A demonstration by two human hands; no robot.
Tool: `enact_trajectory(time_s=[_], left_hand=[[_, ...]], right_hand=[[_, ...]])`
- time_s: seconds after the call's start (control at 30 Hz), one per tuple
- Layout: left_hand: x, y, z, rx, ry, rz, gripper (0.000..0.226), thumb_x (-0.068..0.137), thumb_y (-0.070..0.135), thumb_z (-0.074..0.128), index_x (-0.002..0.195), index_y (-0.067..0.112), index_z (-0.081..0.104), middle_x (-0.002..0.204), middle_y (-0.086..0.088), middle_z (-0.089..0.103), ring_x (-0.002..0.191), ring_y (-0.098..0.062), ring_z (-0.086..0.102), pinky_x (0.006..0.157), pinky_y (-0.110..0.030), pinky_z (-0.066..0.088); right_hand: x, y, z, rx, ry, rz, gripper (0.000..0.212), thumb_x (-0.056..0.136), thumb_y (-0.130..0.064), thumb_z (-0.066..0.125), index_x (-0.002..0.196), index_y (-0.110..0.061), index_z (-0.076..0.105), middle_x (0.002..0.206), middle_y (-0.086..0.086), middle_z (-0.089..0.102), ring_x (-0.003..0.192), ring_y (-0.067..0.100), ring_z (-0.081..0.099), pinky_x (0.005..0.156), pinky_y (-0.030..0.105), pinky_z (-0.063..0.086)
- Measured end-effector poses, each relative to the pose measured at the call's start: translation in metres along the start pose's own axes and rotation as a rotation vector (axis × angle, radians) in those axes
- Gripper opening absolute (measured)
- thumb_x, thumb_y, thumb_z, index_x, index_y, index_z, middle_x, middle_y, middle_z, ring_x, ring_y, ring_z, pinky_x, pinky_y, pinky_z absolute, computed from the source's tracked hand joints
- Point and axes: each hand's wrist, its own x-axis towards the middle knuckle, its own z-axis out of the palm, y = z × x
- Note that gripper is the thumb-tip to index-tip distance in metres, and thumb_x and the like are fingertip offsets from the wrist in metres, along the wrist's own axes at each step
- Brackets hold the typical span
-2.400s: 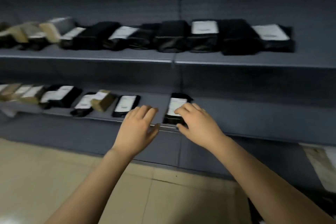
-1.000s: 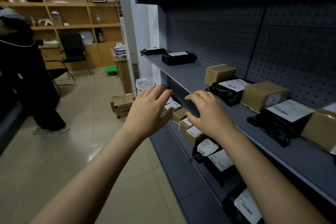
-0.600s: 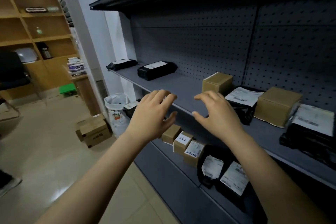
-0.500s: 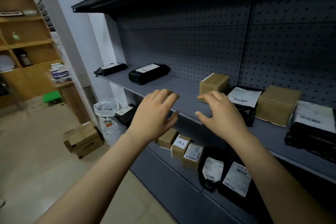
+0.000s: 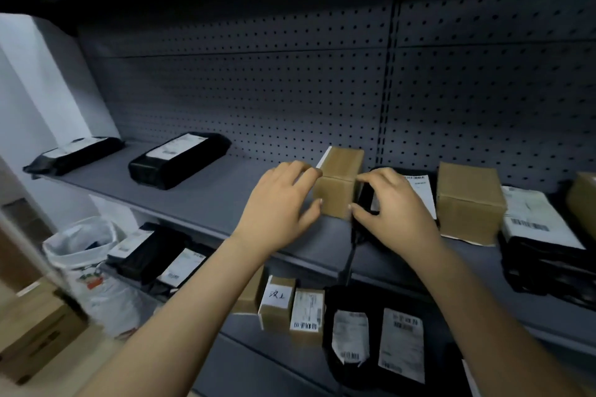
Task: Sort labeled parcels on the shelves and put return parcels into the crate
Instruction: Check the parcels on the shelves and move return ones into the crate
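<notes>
**Both hands on the small box: get a square hold before lifting**

The small brown box (image 5: 338,185) sits on the middle shelf (image 5: 206,200), towards the back, with a black bag (image 5: 419,193) touching its right side and a bigger box (image 5: 467,200) beyond that. The left hand (image 5: 283,203) is spread fairly flat, its fingers (image 5: 303,176) nearly straight against the box's left side and holding nothing. The right hand (image 5: 395,213) is more curled: fingertips hooked at the top right edge, thumb at the lower front corner, so it looks to be pinching that edge.

From where I stand, the thing to do is squeeze evenly from both sides and draw the box straight forward, so the right knuckles don't drag the bag along. A white strip shows only at the far top left edge, so the box likely needs turning before the label can be read. No crate is in sight, so I can't tell where a return would go.
</notes>
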Motion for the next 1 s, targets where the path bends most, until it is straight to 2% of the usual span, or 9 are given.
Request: enact_trajectory(time_s=[0.13, 0.27, 0.43, 0.6, 0.7, 0.8, 0.87, 0.93, 1.0], left_hand=[[0.025, -0.018, 0.028, -0.067, -0.040, 0.016, 0.043, 0.087, 0.040, 0.049, 0.118, 0.013, 0.059, 0.112, -0.004, 0.059, 0.099, -0.024, 0.056, 0.083, -0.035, 0.046], [0.039, -0.029, 0.051, -0.167, -0.129, 0.057, 0.050, 0.088, 0.045, 0.046, 0.126, 0.014, 0.057, 0.124, -0.003, 0.059, 0.110, -0.023, 0.057, 0.093, -0.036, 0.046], [0.044, -0.050, 0.077, -0.245, -0.131, 0.111, 0.050, 0.090, 0.042, 0.058, 0.133, 0.015, 0.055, 0.132, -0.004, 0.059, 0.118, -0.022, 0.057, 0.100, -0.036, 0.043], [0.041, -0.079, 0.084, -0.338, -0.073, 0.080, 0.045, 0.091, 0.041, 0.058, 0.127, 0.015, 0.057, 0.124, -0.002, 0.063, 0.107, -0.022, 0.061, 0.089, -0.034, 0.049], [0.035, -0.100, 0.088, -0.408, -0.108, 0.034, 0.050, 0.094, 0.045, 0.055, 0.136, 0.019, 0.048, 0.125, 0.002, 0.059, 0.105, -0.019, 0.059, 0.083, -0.031, 0.050], [0.028, -0.121, 0.093, -0.456, -0.144, 0.012, 0.060, 0.093, 0.049, 0.053, 0.146, 0.027, 0.035, 0.124, 0.005, 0.058, 0.102, -0.016, 0.060, 0.076, -0.028, 0.050], [0.023, -0.133, 0.095, -0.479, -0.168, 0.020, 0.067, 0.093, 0.048, 0.055, 0.150, 0.033, 0.025, 0.122, 0.003, 0.059, 0.101, -0.016, 0.061, 0.073, -0.028, 0.051], [0.019, -0.142, 0.097, -0.472, -0.194, 0.043, 0.073, 0.093, 0.046, 0.055, 0.152, 0.040, 0.013, 0.120, 0.002, 0.061, 0.098, -0.017, 0.062, 0.070, -0.030, 0.051], [0.015, -0.150, 0.101, -0.472, -0.194, 0.070, 0.075, 0.094, 0.044, 0.055, 0.151, 0.043, 0.007, 0.112, 0.001, 0.062, 0.091, -0.018, 0.062, 0.067, -0.031, 0.051]], right_hand=[[0.025, 0.010, 0.015, -0.064, -0.030, 0.044, 0.055, 0.087, -0.039, 0.067, 0.133, -0.012, 0.053, 0.128, 0.002, 0.049, 0.121, 0.021, 0.044, 0.101, 0.033, 0.040], [0.038, 0.019, 0.026, -0.108, -0.056, 0.092, 0.057, 0.087, -0.045, 0.066, 0.133, -0.014, 0.054, 0.125, -0.001, 0.048, 0.118, 0.017, 0.042, 0.098, 0.030, 0.041], [0.046, 0.017, 0.035, -0.158, -0.093, 0.114, 0.060, 0.087, -0.051, 0.063, 0.136, -0.019, 0.051, 0.128, -0.005, 0.046, 0.119, 0.013, 0.039, 0.098, 0.026, 0.039], [0.055, 0.001, 0.042, -0.113, -0.141, 0.149, 0.062, 0.086, -0.051, 0.064, 0.139, -0.027, 0.045, 0.127, -0.007, 0.050, 0.117, 0.011, 0.040, 0.096, 0.027, 0.040], [0.063, -0.014, 0.052, -0.084, -0.152, 0.175, 0.062, 0.086, -0.047, 0.065, 0.141, -0.029, 0.042, 0.125, -0.004, 0.056, 0.113, 0.013, 0.048, 0.088, 0.028, 0.043], [0.069, -0.032, 0.066, -0.054, -0.107, 0.188, 0.062, 0.089, -0.040, 0.066, 0.144, -0.030, 0.040, 0.131, -0.004, 0.055, 0.114, 0.013, 0.050, 0.082, 0.022, 0.037], [0.072, -0.040, 0.075, -0.052, -0.076, 0.173, 0.059, 0.089, -0.035, 0.066, 0.143, -0.028, 0.043, 0.137, -0.003, 0.052, 0.121, 0.015, 0.049, 0.090, 0.022, 0.039], [0.074, -0.048, 0.082, -0.058, -0.063, 0.178, 0.056, 0.089, -0.034, 0.066, 0.141, -0.028, 0.046, 0.139, -0.003, 0.051, 0.124, 0.017, 0.047, 0.101, 0.028, 0.040], [0.076, -0.055, 0.088, -0.064, -0.057, 0.180, 0.052, 0.089, -0.031, 0.067, 0.138, -0.026, 0.050, 0.139, -0.005, 0.051, 0.126, 0.017, 0.047, 0.105, 0.030, 0.039]])
